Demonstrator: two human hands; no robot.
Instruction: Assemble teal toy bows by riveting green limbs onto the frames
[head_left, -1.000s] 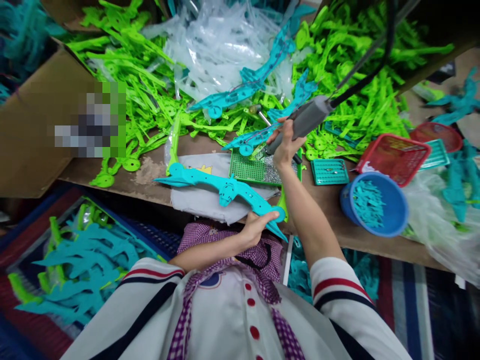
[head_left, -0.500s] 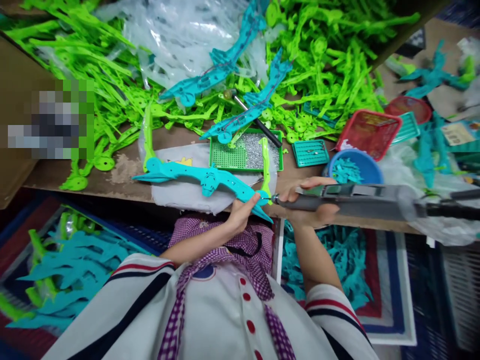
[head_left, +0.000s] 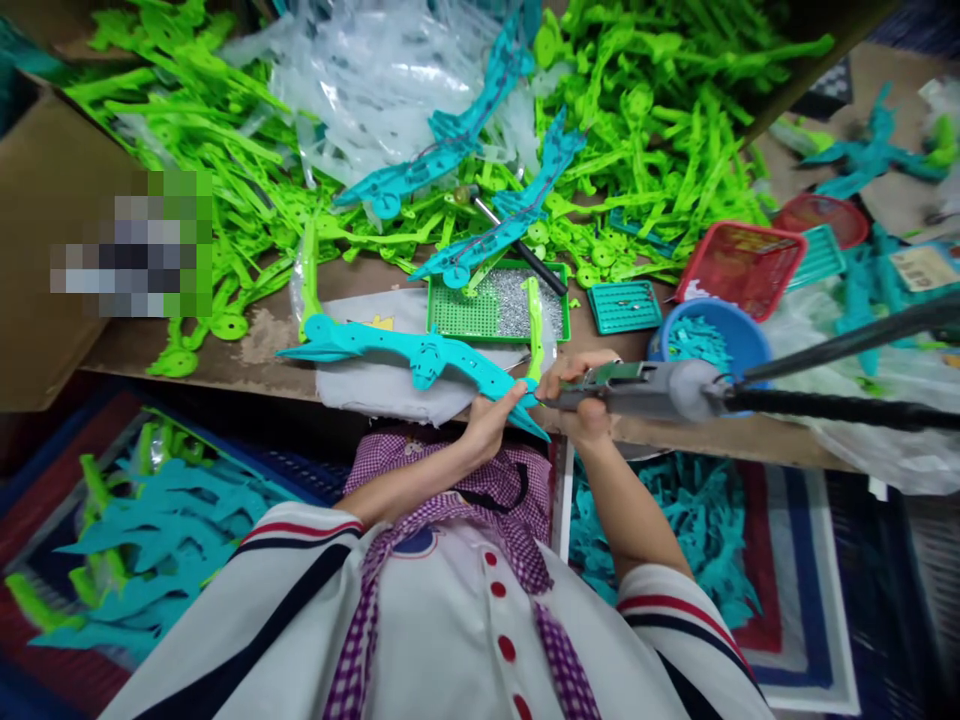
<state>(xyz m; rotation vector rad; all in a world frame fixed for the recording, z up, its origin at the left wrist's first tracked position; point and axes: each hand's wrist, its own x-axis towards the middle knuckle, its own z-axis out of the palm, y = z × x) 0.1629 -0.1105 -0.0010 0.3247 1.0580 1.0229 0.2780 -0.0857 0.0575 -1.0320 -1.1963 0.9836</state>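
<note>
A long blue plastic part lies across a white cloth at the table's front edge. My left hand grips its right end from below, thumb on top. In my right hand is a grey power screwdriver, held sideways with its tip at the joint at that right end. Green arms reach up from both ends of the blue part, the right one beside the green tray. Tiny screws fill the right half of that green tray.
Heaps of green parts and clear plastic bags cover the back. A hammer, a blue bowl and a red basket stand nearby. Crates of blue parts flank my lap below. Cables trail right from the screwdriver.
The screwdriver's body has shifted and turned, and its cables now show more at the right. My right hand has moved slightly left relative to the table. The whole view has shifted a little.
</note>
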